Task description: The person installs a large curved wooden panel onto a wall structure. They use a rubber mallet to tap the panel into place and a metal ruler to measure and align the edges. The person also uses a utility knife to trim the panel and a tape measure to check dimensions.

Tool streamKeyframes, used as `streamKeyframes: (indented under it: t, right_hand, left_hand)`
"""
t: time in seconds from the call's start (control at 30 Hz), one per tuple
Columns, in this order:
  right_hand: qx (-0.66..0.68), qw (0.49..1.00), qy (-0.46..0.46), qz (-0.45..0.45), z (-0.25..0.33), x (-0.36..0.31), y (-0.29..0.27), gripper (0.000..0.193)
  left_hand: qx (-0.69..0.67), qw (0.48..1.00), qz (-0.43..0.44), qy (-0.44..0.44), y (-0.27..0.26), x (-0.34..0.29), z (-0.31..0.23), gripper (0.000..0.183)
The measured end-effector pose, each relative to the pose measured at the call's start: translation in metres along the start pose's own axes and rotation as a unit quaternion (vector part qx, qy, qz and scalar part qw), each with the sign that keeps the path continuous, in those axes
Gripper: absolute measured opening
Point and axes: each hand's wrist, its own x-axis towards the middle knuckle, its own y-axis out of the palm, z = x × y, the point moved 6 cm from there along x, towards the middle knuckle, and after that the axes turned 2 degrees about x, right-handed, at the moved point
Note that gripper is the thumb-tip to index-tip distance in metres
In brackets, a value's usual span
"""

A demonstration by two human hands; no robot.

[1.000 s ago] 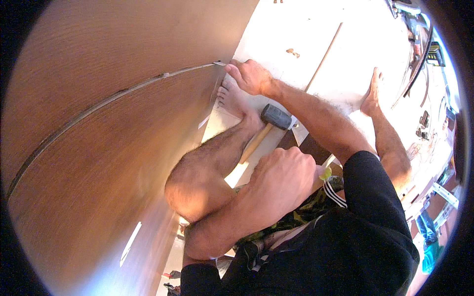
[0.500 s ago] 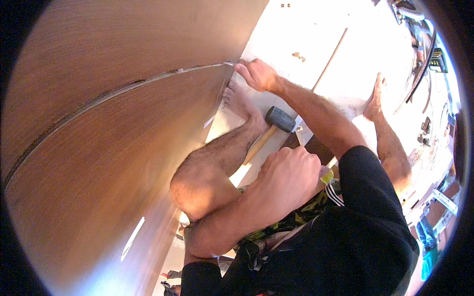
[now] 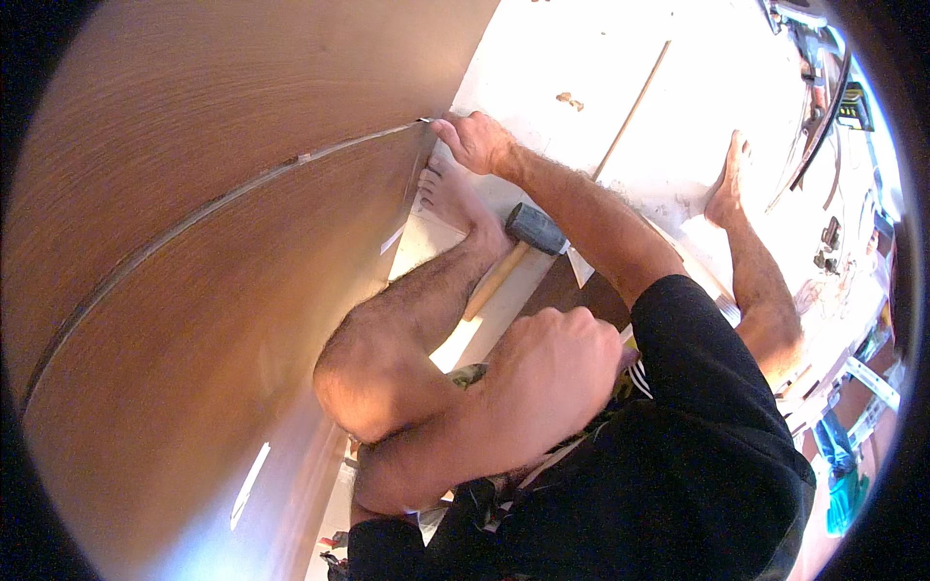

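Note:
The large brown wood-grain panel [image 3: 223, 242] stands at my left, with a long pale seam [image 3: 262, 179] running across it. At the seam's far end, by the panel's edge, my right hand [image 3: 473, 142] is closed with its fingers curled; a small whitish bit shows at its fingertips, too small to name. My left hand [image 3: 572, 353] is a fist over my lap, its back towards me. A bit of yellow-green shows beside it, but what it holds is hidden. Between my legs lies a mallet [image 3: 536, 229] with a dark head and a pale wooden handle.
My bare feet are on the bright floor [image 3: 542, 87], one beside the panel. A thin rod or line [image 3: 632, 111] lies ahead. Cables, tools and a black-and-yellow item [image 3: 854, 107] are along the right, with a teal object [image 3: 846, 499] lower down.
The view has shifted slightly, so most things sit a little further left. The yellow-green thing by my left fist shows less. My right hand stays at the panel's edge.

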Motion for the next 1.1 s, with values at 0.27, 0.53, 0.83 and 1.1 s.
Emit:
streamKeyframes:
  t: [0.27,0.53,0.83,1.1]
  right_hand:
    - [0.012,1.000,0.004,0.008,0.009,-0.019,-0.013,0.066]
    - [0.001,0.999,-0.033,-0.002,-0.008,-0.016,-0.016,0.062]
    - [0.009,0.999,0.027,0.033,0.004,-0.009,-0.011,0.062]
    - [0.014,0.999,0.019,0.024,-0.011,-0.022,-0.011,0.062]
  left_hand:
    - [-0.004,1.000,-0.021,0.022,0.002,0.003,-0.005,0.053]
    - [-0.019,0.999,-0.001,-0.042,-0.003,-0.011,0.003,0.051]
    - [-0.003,1.000,0.010,-0.027,-0.004,0.002,0.006,0.053]
    - [-0.009,0.999,0.037,-0.009,-0.007,0.000,-0.001,0.052]
